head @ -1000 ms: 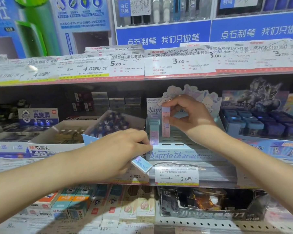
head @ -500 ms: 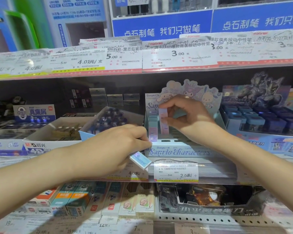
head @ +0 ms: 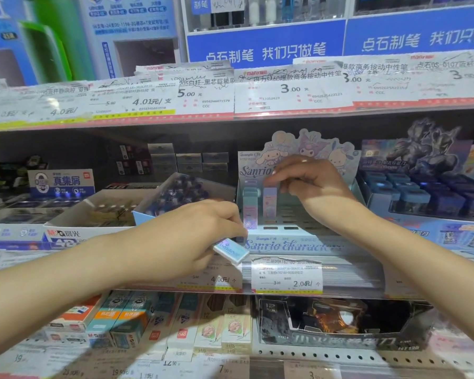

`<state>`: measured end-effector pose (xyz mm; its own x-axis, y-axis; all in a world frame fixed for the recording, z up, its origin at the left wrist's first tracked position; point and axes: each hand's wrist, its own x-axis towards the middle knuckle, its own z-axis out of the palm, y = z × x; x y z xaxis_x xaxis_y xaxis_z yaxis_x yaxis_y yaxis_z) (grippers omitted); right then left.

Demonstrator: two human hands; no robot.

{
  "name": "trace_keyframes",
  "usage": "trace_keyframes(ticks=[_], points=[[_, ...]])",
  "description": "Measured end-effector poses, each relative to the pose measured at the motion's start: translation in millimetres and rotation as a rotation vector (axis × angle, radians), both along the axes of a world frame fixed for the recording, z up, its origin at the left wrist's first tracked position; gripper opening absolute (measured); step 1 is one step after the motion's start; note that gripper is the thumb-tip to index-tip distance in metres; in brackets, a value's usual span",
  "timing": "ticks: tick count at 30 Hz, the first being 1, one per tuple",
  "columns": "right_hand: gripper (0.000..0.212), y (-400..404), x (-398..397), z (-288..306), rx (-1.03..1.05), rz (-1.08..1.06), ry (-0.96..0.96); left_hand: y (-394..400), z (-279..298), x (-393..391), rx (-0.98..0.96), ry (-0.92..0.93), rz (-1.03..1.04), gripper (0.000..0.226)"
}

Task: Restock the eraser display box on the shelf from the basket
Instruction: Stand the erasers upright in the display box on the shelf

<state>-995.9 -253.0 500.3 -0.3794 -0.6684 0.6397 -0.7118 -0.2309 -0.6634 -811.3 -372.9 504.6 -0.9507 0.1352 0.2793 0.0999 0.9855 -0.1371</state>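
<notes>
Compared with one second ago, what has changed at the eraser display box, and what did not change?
Very little. The right hand keeps pinching the top of the pink eraser, which sits slightly lower in the display box. Unchanged: the left hand still grips a pale blue eraser at the shelf edge, and the teal eraser stands beside the pink one.

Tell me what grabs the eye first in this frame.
The two hands at centre: the right hand pinches the top of a pink eraser standing in the pastel Sanrio display box on the middle shelf. The left hand grips a pale blue eraser in front of the box's lower left corner. Above, white price tags line the upper shelf edge.
</notes>
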Motion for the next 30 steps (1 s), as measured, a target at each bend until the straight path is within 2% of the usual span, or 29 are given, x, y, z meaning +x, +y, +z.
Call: trace_keyframes(ticks=[2,4,5,7,9,12,15,16,20,22,23,25,28,30], points=[[0.047,2.1,4.2,3.7,-0.069,0.024,-0.077,6.7,5.2,3.3,0.192,0.060,-0.030,0.051],[0.044,7.4,11.1,10.0,-0.128,0.054,-0.114,13.6,9.2,4.1,0.404,0.145,-0.031,0.039],[0.039,11.5,16.5,14.6,-0.136,0.078,-0.123,15.9,11.1,2.8,0.581,0.134,0.005,0.032],[0.027,21.1,30.2,24.2,-0.108,0.154,-0.124,22.5,17.4,0.1,1.007,-0.003,0.067,0.025],[0.019,28.6,45.3,32.1,-0.029,0.268,-0.086,26.4,21.6,-2.0,1.237,-0.127,0.107,0.022],[0.025,28.9,60.4,35.5,0.100,0.347,-0.019,29.8,25.4,-1.4,1.334,-0.254,0.137,0.018],[0.017,25.6,64.0,37.0,0.102,0.350,0.015,32.7,25.2,-1.8,1.402,-0.321,0.139,0.013],[0.014,25.5,62.9,37.0,0.083,0.350,0.006,33.1,25.4,-2.4,1.453,-0.315,0.130,0.013],[0.012,31.6,54.7,27.8,-0.155,0.332,-0.087,24.3,28.5,-1.3,1.781,-0.180,0.097,0.046],[0.014,35.0,52.0,18.3,-0.274,0.228,0.047,22.2,31.4,1.5,1.902,-0.063,0.083,0.052],[0.015,35.4,51.8,13.4,-0.302,0.162,0.164,23.1,32.3,2.4,1.905,-0.009,0.085,0.050],[0.011,34.7,53.2,3.9,-0.314,0.067,0.342,26.2,31.4,0.3,1.835,0.083,0.106,0.030],[0.006,32.8,53.9,-4.9,-0.239,0.076,0.397,30.7,29.1,-4.5,1.736,0.216,0.107,0.016],[0.013,33.8,53.5,-6.6,-0.137,0.121,0.361,29.0,27.7,-5.2,1.576,0.246,0.091,0.013]])
